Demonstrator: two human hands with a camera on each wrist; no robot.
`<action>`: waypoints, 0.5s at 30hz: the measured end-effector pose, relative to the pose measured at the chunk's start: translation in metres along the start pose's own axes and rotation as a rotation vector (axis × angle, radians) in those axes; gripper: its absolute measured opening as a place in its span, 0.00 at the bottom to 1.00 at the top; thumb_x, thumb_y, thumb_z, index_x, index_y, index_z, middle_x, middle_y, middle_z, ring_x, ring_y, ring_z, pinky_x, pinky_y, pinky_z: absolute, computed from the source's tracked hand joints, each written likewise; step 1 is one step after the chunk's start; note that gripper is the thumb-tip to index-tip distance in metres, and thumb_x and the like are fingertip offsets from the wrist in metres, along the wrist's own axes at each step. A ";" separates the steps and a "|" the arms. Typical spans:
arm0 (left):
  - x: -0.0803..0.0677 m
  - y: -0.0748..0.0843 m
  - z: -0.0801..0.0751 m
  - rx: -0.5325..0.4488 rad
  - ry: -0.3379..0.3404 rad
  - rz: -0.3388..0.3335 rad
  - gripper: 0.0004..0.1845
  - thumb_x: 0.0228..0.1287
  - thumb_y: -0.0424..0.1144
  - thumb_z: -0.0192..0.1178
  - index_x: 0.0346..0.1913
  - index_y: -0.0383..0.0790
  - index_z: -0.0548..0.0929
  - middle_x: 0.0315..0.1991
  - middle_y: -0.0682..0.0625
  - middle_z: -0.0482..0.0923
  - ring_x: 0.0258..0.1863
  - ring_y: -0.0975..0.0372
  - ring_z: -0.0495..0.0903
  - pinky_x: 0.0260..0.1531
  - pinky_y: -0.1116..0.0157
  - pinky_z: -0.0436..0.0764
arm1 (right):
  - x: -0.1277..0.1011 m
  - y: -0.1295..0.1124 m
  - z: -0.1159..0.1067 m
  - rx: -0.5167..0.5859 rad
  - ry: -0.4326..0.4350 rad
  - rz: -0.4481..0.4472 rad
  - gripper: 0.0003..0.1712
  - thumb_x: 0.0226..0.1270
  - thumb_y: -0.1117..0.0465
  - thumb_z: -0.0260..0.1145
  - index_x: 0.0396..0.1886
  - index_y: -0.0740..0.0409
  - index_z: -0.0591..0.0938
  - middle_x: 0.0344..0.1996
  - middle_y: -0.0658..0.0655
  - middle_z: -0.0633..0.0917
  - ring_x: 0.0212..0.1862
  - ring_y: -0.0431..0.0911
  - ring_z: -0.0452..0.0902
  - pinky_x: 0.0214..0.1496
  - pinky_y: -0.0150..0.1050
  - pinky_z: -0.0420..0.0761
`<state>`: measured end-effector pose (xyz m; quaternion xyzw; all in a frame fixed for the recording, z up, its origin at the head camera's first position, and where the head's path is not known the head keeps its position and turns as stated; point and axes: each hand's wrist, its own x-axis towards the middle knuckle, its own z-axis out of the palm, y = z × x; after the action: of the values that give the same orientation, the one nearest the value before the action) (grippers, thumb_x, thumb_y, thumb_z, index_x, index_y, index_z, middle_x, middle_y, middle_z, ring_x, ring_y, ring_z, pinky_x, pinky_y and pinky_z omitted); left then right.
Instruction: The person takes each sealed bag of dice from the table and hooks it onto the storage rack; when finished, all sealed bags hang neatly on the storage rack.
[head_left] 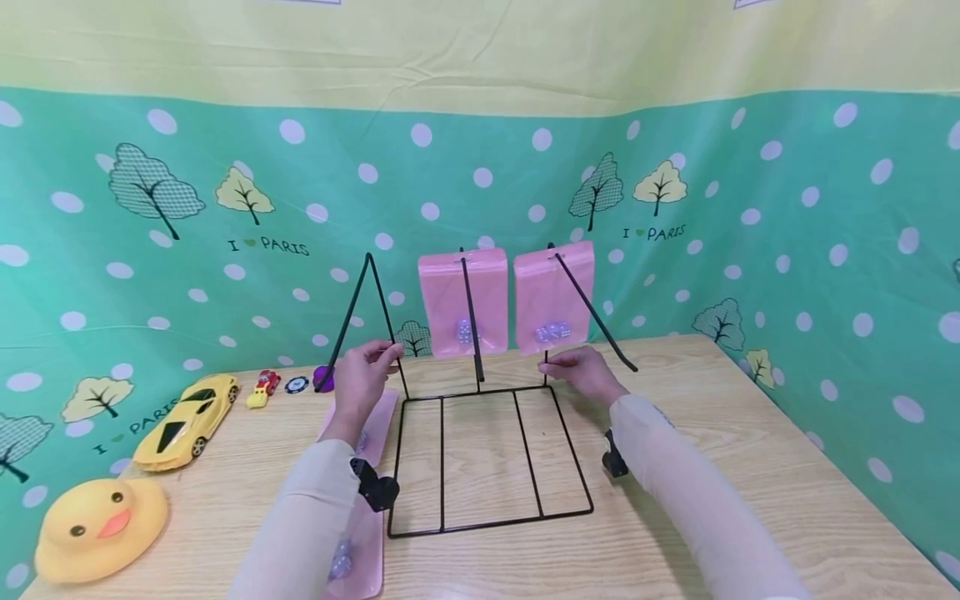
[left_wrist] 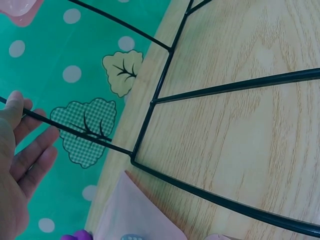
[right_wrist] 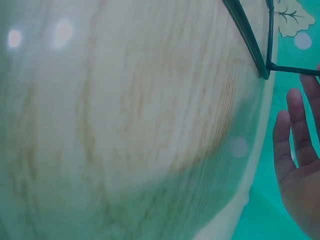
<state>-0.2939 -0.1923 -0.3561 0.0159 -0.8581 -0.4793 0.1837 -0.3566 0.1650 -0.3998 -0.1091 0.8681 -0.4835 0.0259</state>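
Nearest, by the tabletop's [head_left: 750,500] front edge: one pink bag [head_left: 352,542] flat under the left forearm. Mid-table: one black wire rack [head_left: 487,458], base flat, three rods rising at its far side. Left hand [head_left: 363,379] raised at the rack's left rod, fingers [left_wrist: 30,150] relaxed, the rod running against them. Right hand [head_left: 585,371] at the right rod's foot, fingers loosely spread, gripping nothing visible. Farther back: two pink bags [head_left: 461,300] hung on rods. Far left: one yellow duck [head_left: 97,525], one yellow car [head_left: 187,421].
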 end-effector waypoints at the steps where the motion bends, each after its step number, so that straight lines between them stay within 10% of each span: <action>1: 0.000 0.000 0.000 0.001 -0.001 0.002 0.16 0.75 0.43 0.61 0.52 0.32 0.87 0.47 0.37 0.87 0.42 0.46 0.89 0.43 0.56 0.87 | 0.000 -0.001 0.000 -0.003 0.006 0.004 0.17 0.68 0.50 0.72 0.48 0.56 0.90 0.47 0.56 0.89 0.51 0.51 0.82 0.54 0.49 0.81; 15: 0.000 0.001 0.000 0.014 -0.002 -0.001 0.17 0.75 0.43 0.61 0.52 0.32 0.87 0.47 0.37 0.87 0.41 0.48 0.89 0.42 0.57 0.87 | 0.000 -0.001 0.000 0.003 0.013 0.042 0.21 0.69 0.50 0.72 0.52 0.60 0.88 0.51 0.59 0.88 0.53 0.53 0.83 0.54 0.47 0.83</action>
<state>-0.2939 -0.1919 -0.3552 0.0172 -0.8617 -0.4733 0.1822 -0.3568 0.1642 -0.3996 -0.0879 0.8697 -0.4848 0.0304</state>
